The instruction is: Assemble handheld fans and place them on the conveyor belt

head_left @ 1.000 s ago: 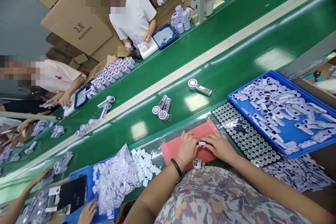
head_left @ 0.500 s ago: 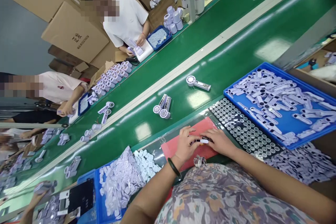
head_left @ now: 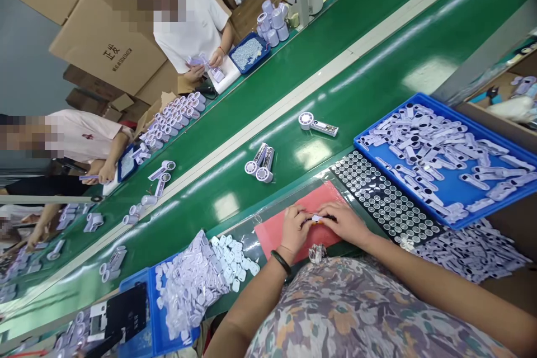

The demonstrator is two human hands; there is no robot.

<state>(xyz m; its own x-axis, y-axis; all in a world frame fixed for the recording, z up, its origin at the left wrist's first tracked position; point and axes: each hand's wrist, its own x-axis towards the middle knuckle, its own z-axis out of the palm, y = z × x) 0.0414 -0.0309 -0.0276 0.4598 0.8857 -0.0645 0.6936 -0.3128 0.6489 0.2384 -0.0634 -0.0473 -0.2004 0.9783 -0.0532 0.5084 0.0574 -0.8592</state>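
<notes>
Over a red sheet (head_left: 272, 227), both hands meet at a small lilac-white plastic piece (head_left: 318, 218) with dark parts beside it. My left hand (head_left: 295, 228) pinches its left side, fingers curled. From the other side my right hand (head_left: 344, 224) grips it, fingers bent. Most of the piece is hidden by the fingers. A crumpled clear wrapper (head_left: 317, 253) lies just below the hands. To the right of the sheet is a black sheet of round stickers (head_left: 377, 196). Left of it are pale square pieces (head_left: 234, 260) and bagged lilac parts (head_left: 197, 279).
A blue tray (head_left: 451, 193) of lilac handle covers stands at right, more covers (head_left: 474, 251) below it. On the green belt (head_left: 210, 179) lie a single fan body (head_left: 319, 124) and a pair of fan bodies (head_left: 260, 163). Co-workers (head_left: 193, 28) sit across the belt.
My hands, still together on the piece, have shifted slightly left over the red sheet. The view has tilted a little. Across the belt, a co-worker's hands have lifted a lilac part.
</notes>
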